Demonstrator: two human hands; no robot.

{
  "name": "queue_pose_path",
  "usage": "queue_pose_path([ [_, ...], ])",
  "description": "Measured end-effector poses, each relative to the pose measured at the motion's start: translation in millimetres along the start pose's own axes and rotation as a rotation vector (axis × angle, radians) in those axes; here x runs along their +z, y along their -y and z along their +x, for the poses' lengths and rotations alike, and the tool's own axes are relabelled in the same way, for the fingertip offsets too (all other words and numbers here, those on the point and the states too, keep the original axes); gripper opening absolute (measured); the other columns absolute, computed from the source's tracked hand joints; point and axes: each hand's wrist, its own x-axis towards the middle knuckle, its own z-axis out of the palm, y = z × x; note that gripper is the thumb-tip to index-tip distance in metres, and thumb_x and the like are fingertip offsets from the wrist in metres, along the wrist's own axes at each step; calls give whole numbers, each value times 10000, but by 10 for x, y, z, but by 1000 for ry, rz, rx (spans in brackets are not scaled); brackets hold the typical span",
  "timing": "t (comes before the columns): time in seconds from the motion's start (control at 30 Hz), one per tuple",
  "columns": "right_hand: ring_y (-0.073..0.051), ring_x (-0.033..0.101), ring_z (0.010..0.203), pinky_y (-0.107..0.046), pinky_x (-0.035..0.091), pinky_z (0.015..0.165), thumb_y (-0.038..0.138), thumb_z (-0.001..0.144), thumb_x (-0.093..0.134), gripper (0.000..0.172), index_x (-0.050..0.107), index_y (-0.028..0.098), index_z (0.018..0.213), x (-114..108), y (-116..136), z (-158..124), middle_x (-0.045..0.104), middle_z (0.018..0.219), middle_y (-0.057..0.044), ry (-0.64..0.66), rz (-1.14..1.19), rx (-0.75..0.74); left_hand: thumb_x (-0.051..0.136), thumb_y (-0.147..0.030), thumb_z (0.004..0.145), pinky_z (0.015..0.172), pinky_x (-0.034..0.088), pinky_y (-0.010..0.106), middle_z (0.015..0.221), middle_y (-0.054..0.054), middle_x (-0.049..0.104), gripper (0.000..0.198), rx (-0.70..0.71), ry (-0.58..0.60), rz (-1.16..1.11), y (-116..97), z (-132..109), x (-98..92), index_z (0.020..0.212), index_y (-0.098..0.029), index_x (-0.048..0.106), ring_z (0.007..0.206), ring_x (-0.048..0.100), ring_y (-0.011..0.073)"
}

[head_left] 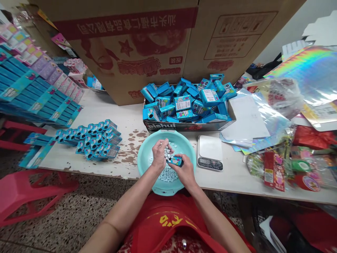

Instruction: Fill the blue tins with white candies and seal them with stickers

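Observation:
Over a turquoise plastic basin (144, 151), my left hand (159, 154) is cupped around several small pale-blue candies (167, 151). My right hand (186, 171) grips a small blue candy box (176, 161) by its sides. The box lies tilted, with its end close to the candies at my left fingers. More loose candies (168, 174) cover the bottom of the basin below both hands. Whether any candies are inside the held box is hidden from me.
Behind the basin, a long carton (184, 127) is heaped with blue boxes. A white scale (210, 149) stands right of the basin. Small blue boxes (98, 140) stand grouped at the left. A large cardboard box (158, 52) blocks the back; a red stool (31, 193) is at lower left.

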Motion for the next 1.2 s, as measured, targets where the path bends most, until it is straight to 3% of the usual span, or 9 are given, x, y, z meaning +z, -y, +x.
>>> queue_pose_path([
  [0.2,-238,607,912,-380,446,827,371,645,749,339,624,219,921,-26,27,1,663,933,-36,0,10,62,686,-382,710,521,411,215,525,-19,557,294,59,32,83,-19,-24,26,615,-161,516,480,529,94],
  [0.67,-232,614,884,-366,465,798,367,613,767,361,632,223,915,-72,81,20,667,922,-33,-15,49,111,679,-357,711,519,424,220,576,-32,541,237,42,-7,80,-28,-33,56,690,-171,534,503,532,95],
  [1.07,-232,610,877,-369,465,802,377,614,761,361,629,217,909,6,45,71,669,914,-31,12,89,127,640,-400,737,573,449,236,561,-13,577,248,56,103,169,41,-55,27,696,-170,556,515,560,115],
  [1.2,-224,611,865,-371,474,806,386,609,765,365,635,218,906,-13,87,71,665,916,-30,-10,131,152,658,-392,710,577,457,236,599,-15,566,246,38,77,124,-64,-49,61,690,-171,553,524,554,107],
])
